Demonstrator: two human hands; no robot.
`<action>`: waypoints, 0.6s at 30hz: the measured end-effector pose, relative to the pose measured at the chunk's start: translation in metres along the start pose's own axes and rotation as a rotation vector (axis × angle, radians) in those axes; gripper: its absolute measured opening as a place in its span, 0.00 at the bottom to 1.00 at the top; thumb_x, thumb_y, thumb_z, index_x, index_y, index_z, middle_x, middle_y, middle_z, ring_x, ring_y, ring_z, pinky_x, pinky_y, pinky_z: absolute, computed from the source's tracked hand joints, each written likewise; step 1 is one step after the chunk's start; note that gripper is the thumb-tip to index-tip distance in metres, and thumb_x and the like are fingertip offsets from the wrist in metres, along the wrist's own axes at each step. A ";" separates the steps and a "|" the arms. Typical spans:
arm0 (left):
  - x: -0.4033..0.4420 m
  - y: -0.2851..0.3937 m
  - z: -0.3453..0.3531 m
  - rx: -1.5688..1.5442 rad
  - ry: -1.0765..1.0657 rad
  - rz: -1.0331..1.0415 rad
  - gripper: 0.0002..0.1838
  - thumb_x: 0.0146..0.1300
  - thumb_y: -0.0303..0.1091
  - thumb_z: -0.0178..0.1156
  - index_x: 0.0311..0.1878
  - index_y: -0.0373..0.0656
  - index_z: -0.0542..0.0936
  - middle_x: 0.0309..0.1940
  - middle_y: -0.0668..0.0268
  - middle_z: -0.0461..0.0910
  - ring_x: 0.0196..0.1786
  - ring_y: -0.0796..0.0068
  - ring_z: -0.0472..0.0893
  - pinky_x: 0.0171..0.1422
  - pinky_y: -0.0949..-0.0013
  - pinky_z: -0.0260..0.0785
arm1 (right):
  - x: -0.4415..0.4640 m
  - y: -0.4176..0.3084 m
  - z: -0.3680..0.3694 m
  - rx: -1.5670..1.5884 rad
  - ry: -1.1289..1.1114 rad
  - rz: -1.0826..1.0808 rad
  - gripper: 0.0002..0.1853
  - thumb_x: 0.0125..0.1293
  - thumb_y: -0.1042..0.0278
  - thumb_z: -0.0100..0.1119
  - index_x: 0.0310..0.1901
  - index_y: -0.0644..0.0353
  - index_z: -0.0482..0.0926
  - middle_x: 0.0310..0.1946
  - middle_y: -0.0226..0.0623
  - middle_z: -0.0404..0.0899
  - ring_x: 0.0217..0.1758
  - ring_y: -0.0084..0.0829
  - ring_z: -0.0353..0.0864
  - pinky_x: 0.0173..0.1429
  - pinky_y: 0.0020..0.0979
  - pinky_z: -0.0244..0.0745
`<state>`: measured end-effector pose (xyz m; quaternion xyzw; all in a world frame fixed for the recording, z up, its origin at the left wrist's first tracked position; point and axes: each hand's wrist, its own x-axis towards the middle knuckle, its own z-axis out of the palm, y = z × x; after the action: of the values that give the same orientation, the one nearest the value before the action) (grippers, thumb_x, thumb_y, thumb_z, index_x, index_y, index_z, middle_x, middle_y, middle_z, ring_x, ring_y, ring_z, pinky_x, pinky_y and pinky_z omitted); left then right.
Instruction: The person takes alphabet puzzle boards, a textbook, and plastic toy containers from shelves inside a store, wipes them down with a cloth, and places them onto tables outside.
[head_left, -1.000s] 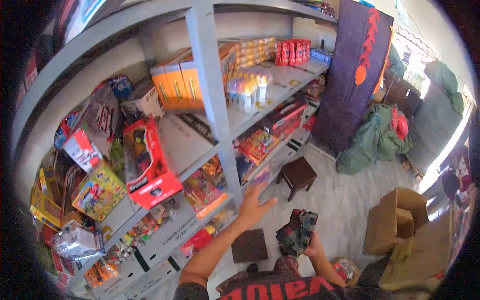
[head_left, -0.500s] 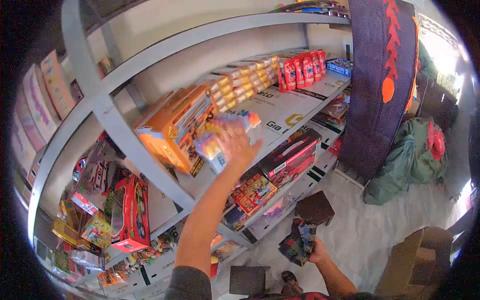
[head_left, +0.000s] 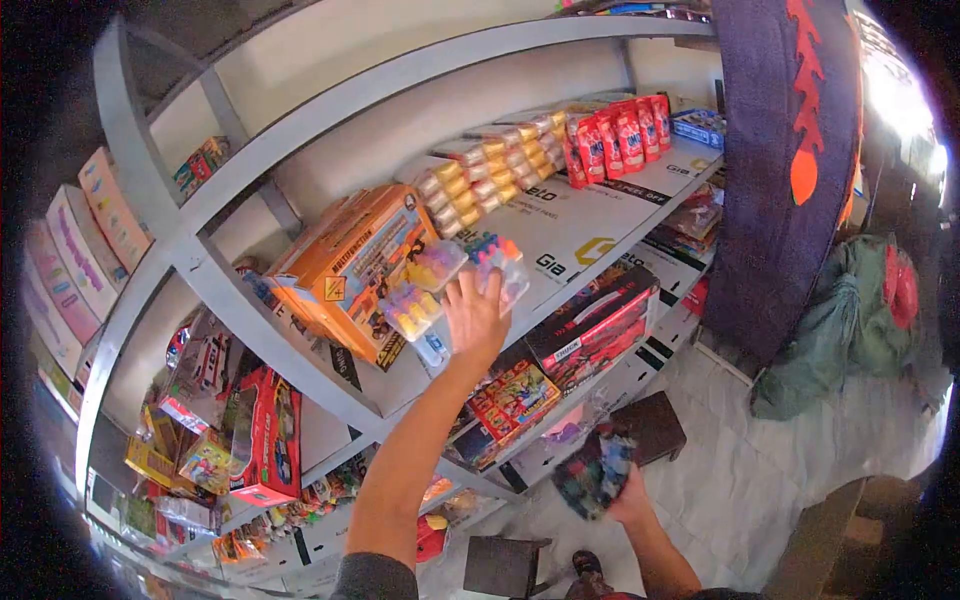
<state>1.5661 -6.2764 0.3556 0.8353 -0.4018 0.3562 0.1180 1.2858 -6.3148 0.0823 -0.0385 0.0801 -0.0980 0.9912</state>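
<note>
My left hand (head_left: 474,318) reaches onto the upper shelf. Its fingers are stretched out and lie on small clear plastic packs of colourful pieces. One pack (head_left: 411,309) holds yellow and purple pieces, and another pack (head_left: 500,264) with brighter pieces is at the fingertips. The packs are beside an orange toy box (head_left: 350,265). Low on the right, my right hand (head_left: 628,497) grips a dark patterned packet (head_left: 594,470), blurred by motion. It is held above the floor, near a dark stool (head_left: 648,428).
Behind the packs are stacked gold-and-white packages (head_left: 490,170) and red pouches (head_left: 620,140). A grey metal shelf post (head_left: 270,320) rises at the left. Boxed toys (head_left: 590,330) sit one shelf below. A second stool (head_left: 500,563) and green sacks (head_left: 835,330) stand on the floor.
The view has shifted slightly. My left hand has moved a little down and right over the packs, which show more clearly. My right hand still grips the dark packet, now raised slightly.
</note>
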 end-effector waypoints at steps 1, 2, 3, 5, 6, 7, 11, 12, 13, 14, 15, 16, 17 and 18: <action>-0.007 0.000 0.001 -0.066 0.167 0.052 0.35 0.41 0.35 0.72 0.57 0.51 0.71 0.47 0.51 0.64 0.49 0.48 0.68 0.54 0.47 0.64 | 0.013 0.001 0.014 -0.077 0.041 -0.105 0.27 0.70 0.44 0.44 0.59 0.56 0.72 0.55 0.40 0.77 0.56 0.42 0.77 0.64 0.48 0.68; -0.015 0.006 -0.013 -0.062 0.172 0.047 0.35 0.41 0.35 0.72 0.57 0.51 0.71 0.47 0.51 0.64 0.49 0.48 0.68 0.54 0.47 0.64 | 0.027 0.002 0.031 -0.152 0.079 -0.211 0.26 0.71 0.44 0.43 0.59 0.56 0.72 0.56 0.39 0.76 0.55 0.41 0.78 0.64 0.48 0.69; -0.026 0.017 -0.039 -0.216 0.155 0.024 0.34 0.42 0.34 0.72 0.56 0.49 0.71 0.47 0.50 0.65 0.50 0.49 0.68 0.54 0.48 0.64 | 0.035 0.005 0.056 -0.153 0.075 -0.206 0.26 0.71 0.44 0.43 0.59 0.56 0.72 0.56 0.39 0.76 0.55 0.41 0.78 0.64 0.48 0.69; -0.056 0.028 -0.052 -0.417 0.128 -0.013 0.33 0.44 0.32 0.70 0.56 0.45 0.71 0.46 0.51 0.66 0.50 0.51 0.68 0.56 0.51 0.64 | 0.045 0.017 0.109 -0.421 -0.011 -0.595 0.26 0.74 0.49 0.39 0.65 0.59 0.65 0.64 0.41 0.66 0.65 0.39 0.68 0.66 0.44 0.65; -0.075 0.033 -0.051 -0.465 0.122 -0.033 0.32 0.44 0.32 0.70 0.57 0.44 0.71 0.47 0.52 0.67 0.51 0.53 0.67 0.57 0.52 0.63 | 0.053 0.026 0.120 -0.726 0.157 -0.681 0.27 0.74 0.51 0.38 0.67 0.58 0.62 0.67 0.44 0.61 0.69 0.41 0.62 0.69 0.46 0.59; -0.094 0.042 -0.057 -0.459 0.117 -0.042 0.32 0.44 0.32 0.70 0.57 0.44 0.71 0.47 0.52 0.67 0.51 0.53 0.67 0.57 0.52 0.63 | 0.059 0.033 0.129 -1.037 0.328 -0.756 0.28 0.74 0.52 0.38 0.69 0.58 0.59 0.70 0.47 0.56 0.73 0.44 0.56 0.72 0.47 0.53; -0.137 0.050 -0.090 -0.795 0.129 -0.311 0.34 0.44 0.31 0.70 0.59 0.43 0.72 0.47 0.54 0.67 0.52 0.55 0.67 0.60 0.56 0.61 | 0.038 0.043 0.203 -1.761 0.114 -1.332 0.30 0.73 0.54 0.36 0.71 0.63 0.53 0.71 0.55 0.52 0.75 0.52 0.48 0.75 0.50 0.41; -0.144 0.042 -0.096 -0.674 0.161 -0.358 0.36 0.42 0.30 0.72 0.60 0.44 0.71 0.44 0.54 0.66 0.53 0.56 0.66 0.60 0.57 0.60 | 0.037 0.054 0.191 -1.757 0.040 -1.389 0.30 0.73 0.55 0.35 0.70 0.65 0.54 0.71 0.56 0.52 0.75 0.55 0.46 0.75 0.51 0.40; -0.153 0.030 -0.107 -0.708 0.118 -0.390 0.36 0.43 0.32 0.73 0.59 0.44 0.72 0.44 0.55 0.66 0.53 0.55 0.66 0.60 0.56 0.60 | 0.033 0.066 0.182 -1.751 -0.037 -1.438 0.30 0.72 0.55 0.34 0.70 0.67 0.55 0.71 0.57 0.52 0.75 0.57 0.44 0.75 0.52 0.39; -0.162 0.030 -0.118 -0.701 0.123 -0.415 0.36 0.43 0.32 0.73 0.59 0.44 0.72 0.44 0.55 0.66 0.53 0.55 0.66 0.60 0.56 0.60 | 0.027 0.080 0.176 -1.762 -0.059 -1.417 0.30 0.72 0.55 0.34 0.70 0.67 0.55 0.71 0.57 0.52 0.75 0.57 0.44 0.75 0.52 0.39; -0.169 0.032 -0.137 -0.689 0.174 -0.465 0.35 0.43 0.33 0.73 0.58 0.43 0.72 0.44 0.56 0.67 0.52 0.56 0.66 0.60 0.56 0.60 | 0.019 0.096 0.172 -1.680 -0.075 -1.317 0.30 0.72 0.55 0.35 0.69 0.68 0.56 0.71 0.58 0.52 0.75 0.59 0.45 0.75 0.53 0.39; -0.178 0.032 -0.149 -0.675 0.220 -0.511 0.35 0.44 0.33 0.73 0.58 0.43 0.72 0.44 0.56 0.67 0.52 0.56 0.66 0.60 0.56 0.60 | 0.012 0.111 0.171 -1.597 -0.080 -1.218 0.29 0.72 0.56 0.35 0.68 0.69 0.57 0.70 0.60 0.52 0.74 0.60 0.46 0.74 0.54 0.40; -0.200 0.025 -0.146 -0.641 0.243 -0.484 0.36 0.43 0.35 0.74 0.58 0.42 0.71 0.46 0.55 0.65 0.52 0.56 0.66 0.60 0.55 0.60 | 0.008 0.122 0.172 -1.429 -0.087 -1.156 0.28 0.72 0.57 0.37 0.68 0.66 0.59 0.68 0.55 0.59 0.73 0.52 0.54 0.74 0.48 0.46; -0.214 0.025 -0.157 -0.639 0.234 -0.502 0.36 0.43 0.35 0.74 0.58 0.42 0.71 0.46 0.55 0.65 0.52 0.56 0.66 0.60 0.55 0.60 | 0.005 0.128 0.172 -1.439 -0.084 -1.136 0.28 0.72 0.57 0.37 0.68 0.66 0.59 0.68 0.55 0.59 0.73 0.52 0.54 0.74 0.48 0.46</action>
<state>1.3780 -6.0908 0.3182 0.7826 -0.2604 0.2661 0.4990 1.3430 -6.1806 0.2392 -0.6836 0.0546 -0.4955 0.5332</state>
